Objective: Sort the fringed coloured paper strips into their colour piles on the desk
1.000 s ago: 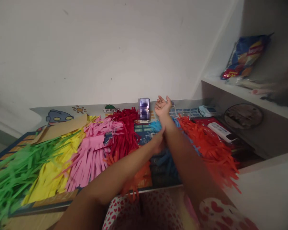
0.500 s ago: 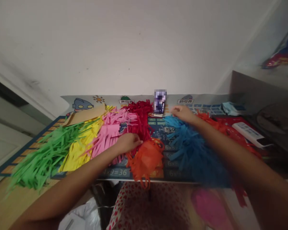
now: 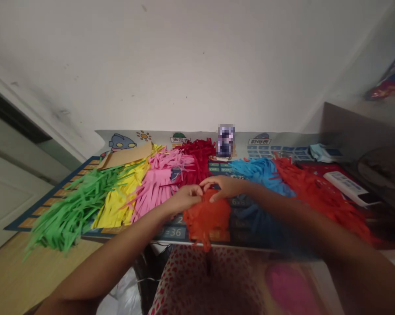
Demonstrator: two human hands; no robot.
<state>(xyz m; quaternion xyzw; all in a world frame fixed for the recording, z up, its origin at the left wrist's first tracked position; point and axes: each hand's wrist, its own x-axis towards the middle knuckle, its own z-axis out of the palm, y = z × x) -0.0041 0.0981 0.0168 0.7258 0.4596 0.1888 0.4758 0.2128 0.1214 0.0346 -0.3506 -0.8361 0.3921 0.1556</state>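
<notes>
An orange fringed paper piece [image 3: 208,216] lies at the front middle of the table. Curled at its upper left edge, my left hand [image 3: 187,197] pinches the orange paper. From the right, my right hand [image 3: 224,187] reaches over the top of the same piece, thumb and fingers apart. Left of them are pink fringed paper [image 3: 154,188], yellow fringed paper [image 3: 117,197] and green fringed paper [image 3: 69,210]. Dark red fringe [image 3: 200,159] sits behind my hands. Blue fringe [image 3: 259,173] lies partly under my right forearm, with red-orange fringe [image 3: 322,199] beyond it.
A phone [image 3: 225,142] stands upright against the wall. Brown card [image 3: 127,156] rests on the yellow and green fringes. A white device [image 3: 348,186] lies at the right, near a pale blue packet [image 3: 321,153]. The printed mat [image 3: 174,232] ends at the table's front edge.
My right hand has moved left and toward me, from above the blue fringe to the orange paper. My left hand stays at the orange paper. The camera view has shifted slightly.
</notes>
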